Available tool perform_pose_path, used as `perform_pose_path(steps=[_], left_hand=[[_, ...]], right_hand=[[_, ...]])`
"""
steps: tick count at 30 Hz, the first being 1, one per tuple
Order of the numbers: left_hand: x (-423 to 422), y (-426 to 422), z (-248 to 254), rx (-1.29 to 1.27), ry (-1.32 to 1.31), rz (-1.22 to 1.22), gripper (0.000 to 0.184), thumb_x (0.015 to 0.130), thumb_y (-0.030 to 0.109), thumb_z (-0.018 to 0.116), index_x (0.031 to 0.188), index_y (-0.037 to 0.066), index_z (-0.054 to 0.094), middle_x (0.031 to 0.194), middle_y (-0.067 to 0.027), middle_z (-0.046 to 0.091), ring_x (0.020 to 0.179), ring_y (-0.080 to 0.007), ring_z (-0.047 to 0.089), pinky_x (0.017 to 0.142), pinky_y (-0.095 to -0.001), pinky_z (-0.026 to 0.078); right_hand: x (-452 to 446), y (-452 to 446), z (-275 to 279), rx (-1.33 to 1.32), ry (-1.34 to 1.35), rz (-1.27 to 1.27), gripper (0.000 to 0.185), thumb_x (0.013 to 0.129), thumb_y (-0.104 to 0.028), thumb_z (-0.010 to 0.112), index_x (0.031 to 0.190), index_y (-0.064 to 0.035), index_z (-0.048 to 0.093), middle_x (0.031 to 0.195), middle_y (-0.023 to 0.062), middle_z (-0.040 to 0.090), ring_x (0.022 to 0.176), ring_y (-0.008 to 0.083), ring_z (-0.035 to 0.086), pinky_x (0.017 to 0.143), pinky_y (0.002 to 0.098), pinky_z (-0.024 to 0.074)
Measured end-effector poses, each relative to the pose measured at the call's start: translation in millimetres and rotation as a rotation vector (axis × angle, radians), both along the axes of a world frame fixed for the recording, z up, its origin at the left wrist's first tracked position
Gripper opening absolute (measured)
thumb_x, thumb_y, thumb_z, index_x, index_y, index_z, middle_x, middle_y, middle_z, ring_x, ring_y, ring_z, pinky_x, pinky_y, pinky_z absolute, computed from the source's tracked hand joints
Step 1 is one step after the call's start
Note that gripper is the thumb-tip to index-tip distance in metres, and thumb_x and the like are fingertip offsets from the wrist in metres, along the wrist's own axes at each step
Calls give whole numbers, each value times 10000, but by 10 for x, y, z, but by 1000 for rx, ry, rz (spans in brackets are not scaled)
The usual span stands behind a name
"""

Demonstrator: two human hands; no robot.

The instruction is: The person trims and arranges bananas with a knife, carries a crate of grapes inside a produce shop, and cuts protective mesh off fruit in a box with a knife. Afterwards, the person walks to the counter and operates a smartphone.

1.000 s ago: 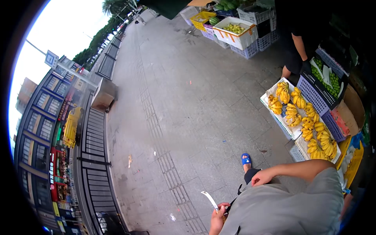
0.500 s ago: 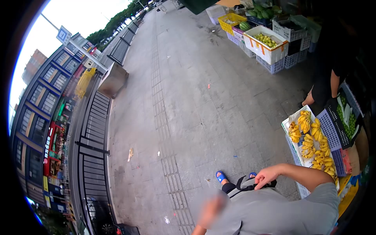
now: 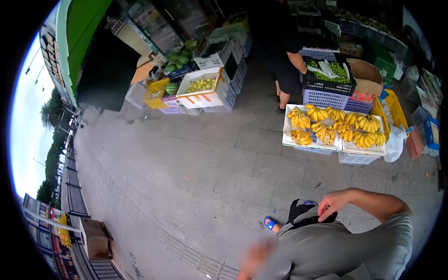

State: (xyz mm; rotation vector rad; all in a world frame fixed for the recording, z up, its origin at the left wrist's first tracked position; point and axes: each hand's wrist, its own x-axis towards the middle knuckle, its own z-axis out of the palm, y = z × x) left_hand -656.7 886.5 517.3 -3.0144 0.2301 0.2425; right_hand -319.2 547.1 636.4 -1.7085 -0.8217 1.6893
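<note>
My right hand (image 3: 330, 204) is in front of my waist with its fingers loosely bent and slightly apart, and I see nothing held in it. Just beside and below its fingertips are a black strap and dark cloth (image 3: 298, 212) at the waist of my grey shirt (image 3: 345, 252). My left hand (image 3: 257, 255) is smeared by blur at the lower middle, low by my side, so its fingers cannot be made out. Blue sandals (image 3: 270, 223) show on my feet on the pavement.
Bananas (image 3: 324, 133) lie in white foam boxes (image 3: 357, 150) on crates to the right. Behind, a person in dark clothes (image 3: 280, 51) reaches toward a black crate of green fruit (image 3: 333, 70). Farther left are a foam box of yellow-green fruit (image 3: 200, 95), a yellow crate (image 3: 156, 91) and watermelons (image 3: 171, 87).
My view has turned right toward the fruit stall; the road fence has slid to the far left and the banana boxes show whole. My right hand stays at my waist.
</note>
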Motion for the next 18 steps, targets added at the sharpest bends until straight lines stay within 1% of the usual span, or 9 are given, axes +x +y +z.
perform_pose_path(steps=[1,2,5,8,10,11,15,17,18], left_hand=[[17,141,-102,336,-245,-243,642,1047,297,491,1631,132,280,1663,-167,315,1531,-378,319,1199,-519,314],[37,279,-200,615,-532,-398,657,1046,292,487,1639,132,255,1676,-164,291,1544,-377,296,1212,-523,305],[55,866,-577,549,-445,-572,692,1052,299,468,1656,124,178,1700,-182,219,1569,-385,234,1253,-551,238],[280,1360,-733,457,-276,-827,704,1061,312,442,1661,111,133,1717,-188,158,1584,-384,181,1273,-564,175],[475,1560,-830,545,-571,-873,676,1079,318,400,1662,104,132,1726,-174,131,1591,-370,161,1277,-560,148],[586,1628,-787,536,-584,-903,676,1079,318,400,1662,104,132,1726,-174,131,1591,-370,161,1277,-560,148],[1276,1635,-242,-647,964,-145,672,1084,315,395,1662,100,130,1732,-153,121,1590,-355,169,1273,-567,155],[1468,1761,-215,-904,1342,102,671,1085,315,394,1662,99,130,1734,-147,118,1589,-352,172,1272,-568,157],[1505,1857,-265,-919,1340,109,657,1086,303,416,1654,91,163,1721,-150,165,1579,-339,207,1267,-544,187]], right_hand=[[-132,14,-3,61,30,-48,414,965,-481,718,1001,-69,741,772,-46,646,728,80,550,626,290,431],[-291,18,37,55,38,-103,414,965,-481,718,1001,-69,741,772,-46,646,728,80,550,626,290,431],[-702,90,175,12,12,-209,399,982,-457,705,992,-58,720,803,-17,667,759,84,556,667,297,438],[-1117,214,310,73,-170,-367,420,989,-482,674,933,-67,693,712,-17,579,710,102,522,636,310,415],[-1274,272,424,3,-173,-412,464,997,-526,640,933,-68,680,706,7,564,723,126,512,656,326,413],[-1354,305,437,-1,-176,-444,464,997,-526,640,933,-68,680,706,7,564,723,126,512,656,326,413],[-1629,375,352,-210,-20,-445,552,997,-581,623,871,-47,681,743,-3,576,754,128,503,683,318,418],[-1690,430,365,-267,25,-447,632,973,-642,630,829,-29,688,771,-29,578,774,117,498,703,306,418],[-1730,459,408,-269,34,-464,632,973,-642,630,829,-29,688,771,-29,578,774,117,498,703,306,418]])
